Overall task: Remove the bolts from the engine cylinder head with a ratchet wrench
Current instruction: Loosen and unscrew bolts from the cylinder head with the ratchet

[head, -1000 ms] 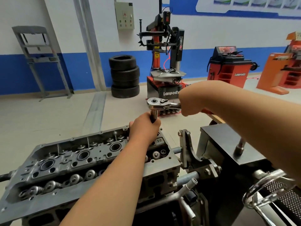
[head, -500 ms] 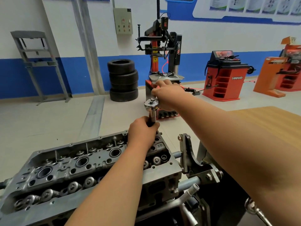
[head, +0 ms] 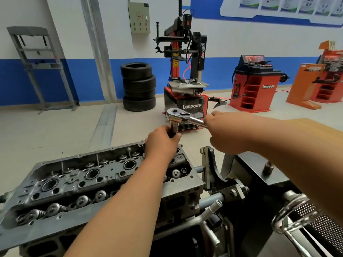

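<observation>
The grey engine cylinder head (head: pixel 78 179) lies on a stand in front of me, valve springs and round bores facing up. A chrome ratchet wrench (head: pixel 182 117) stands over its far right end on a vertical extension. My left hand (head: pixel 161 143) grips that extension just below the ratchet head, hiding the bolt under it. My right hand (head: pixel 222 132) holds the wrench handle, which points right.
The engine stand bracket (head: pixel 213 173) and a black box (head: pixel 259 173) sit to the right of the head. A wooden table edge (head: pixel 306 125) lies behind my right arm. Across the floor stand stacked tyres (head: pixel 138 86), a tyre changer (head: pixel 187 80) and red wheel balancers (head: pixel 256 84).
My right hand swung the ratchet handle from the right to over the extension, then back out to the right. My left hand kept its grip on the extension.
</observation>
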Demonstrator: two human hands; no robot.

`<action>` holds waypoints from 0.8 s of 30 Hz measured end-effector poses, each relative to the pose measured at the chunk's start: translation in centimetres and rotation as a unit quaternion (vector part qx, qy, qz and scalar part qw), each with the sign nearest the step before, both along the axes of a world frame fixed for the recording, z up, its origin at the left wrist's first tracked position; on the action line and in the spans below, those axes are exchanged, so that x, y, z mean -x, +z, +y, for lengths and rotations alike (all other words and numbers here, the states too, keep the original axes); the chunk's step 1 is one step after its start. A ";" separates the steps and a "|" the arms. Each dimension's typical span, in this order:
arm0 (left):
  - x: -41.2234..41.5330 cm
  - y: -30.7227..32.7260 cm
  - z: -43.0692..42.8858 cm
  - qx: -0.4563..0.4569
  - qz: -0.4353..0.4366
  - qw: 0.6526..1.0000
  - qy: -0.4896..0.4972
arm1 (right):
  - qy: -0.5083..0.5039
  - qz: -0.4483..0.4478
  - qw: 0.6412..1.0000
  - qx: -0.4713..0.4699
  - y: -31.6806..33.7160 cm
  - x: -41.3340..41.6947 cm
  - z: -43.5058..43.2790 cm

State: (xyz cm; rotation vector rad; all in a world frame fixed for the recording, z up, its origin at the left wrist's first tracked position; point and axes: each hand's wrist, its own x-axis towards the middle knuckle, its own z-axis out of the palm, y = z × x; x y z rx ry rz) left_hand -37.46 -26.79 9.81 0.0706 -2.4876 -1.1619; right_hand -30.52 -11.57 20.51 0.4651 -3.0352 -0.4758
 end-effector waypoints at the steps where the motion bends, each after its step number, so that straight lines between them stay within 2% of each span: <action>1: -0.1 0.0 0.0 0.000 -0.001 1.000 0.003 | 0.011 -0.022 1.000 -0.008 0.6 -0.8 -0.3; 4: -0.3 0.1 -0.1 -0.001 0.000 1.000 0.008 | 0.065 -0.073 0.995 -0.025 1.7 -3.0 -1.6; 7: -0.4 0.1 -0.3 0.021 -0.007 1.000 0.019 | 0.088 -0.090 0.992 0.024 1.8 -4.1 -3.1; 9: -0.3 0.0 -0.3 0.022 -0.009 1.000 0.013 | 0.080 -0.088 0.993 0.025 2.0 -3.8 -3.2; 12: 0.0 -0.2 -0.2 0.037 -0.013 0.999 0.000 | 0.031 -0.079 0.996 -0.035 2.9 -1.7 -2.0; 15: 0.2 -0.2 -0.1 0.071 -0.014 0.997 -0.009 | -0.032 -0.054 0.996 -0.066 3.0 1.8 -0.7; 18: 0.3 -0.2 -0.2 0.060 -0.008 0.998 -0.018 | -0.060 0.019 0.995 -0.081 2.7 5.9 -0.2; 21: 0.4 -0.2 -0.3 0.032 -0.005 0.999 -0.013 | -0.039 0.088 0.993 -0.066 2.1 9.3 -0.7; 24: 0.6 -0.2 -0.4 0.015 -0.001 1.000 -0.008 | 0.011 0.105 0.993 -0.059 0.7 11.8 -2.2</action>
